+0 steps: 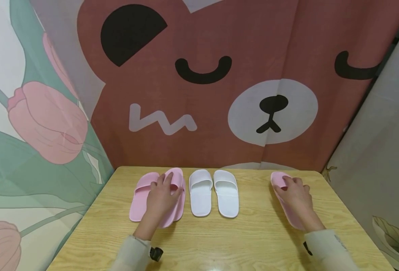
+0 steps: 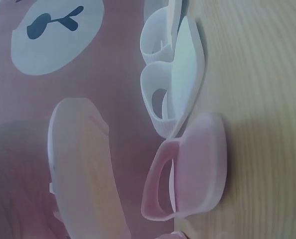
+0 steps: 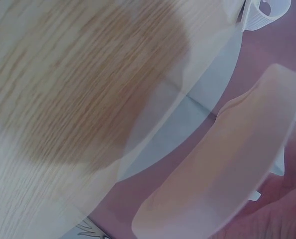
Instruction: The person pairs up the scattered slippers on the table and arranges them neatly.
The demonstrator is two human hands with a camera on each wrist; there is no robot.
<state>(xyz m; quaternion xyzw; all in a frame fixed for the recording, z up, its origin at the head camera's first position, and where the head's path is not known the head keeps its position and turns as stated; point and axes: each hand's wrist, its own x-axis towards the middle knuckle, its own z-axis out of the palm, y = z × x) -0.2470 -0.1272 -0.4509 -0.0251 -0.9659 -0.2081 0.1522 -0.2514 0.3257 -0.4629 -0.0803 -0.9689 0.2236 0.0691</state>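
My left hand [image 1: 160, 197] grips a pink slipper [image 1: 175, 176] by its strap, toe end pointing away from me. That slipper's sole [image 2: 85, 169] shows lifted off the table in the left wrist view. Partly hidden under it lies a second pink slipper [image 2: 203, 164], and just left of the hand rests another pink slipper [image 1: 139, 207]. At the right, my right hand [image 1: 295, 194] holds one more pink slipper [image 1: 278, 178] by the strap area. Its sole [image 3: 227, 159] hangs above the table in the right wrist view, casting a shadow.
Between my hands a pair of white slippers, the left one [image 1: 201, 199] and the right one [image 1: 228, 199], lies side by side on the wooden table [image 1: 219, 241]. A bear-print curtain [image 1: 206, 98] hangs behind the far edge, with a flower-print curtain [image 1: 50, 124] at the left.
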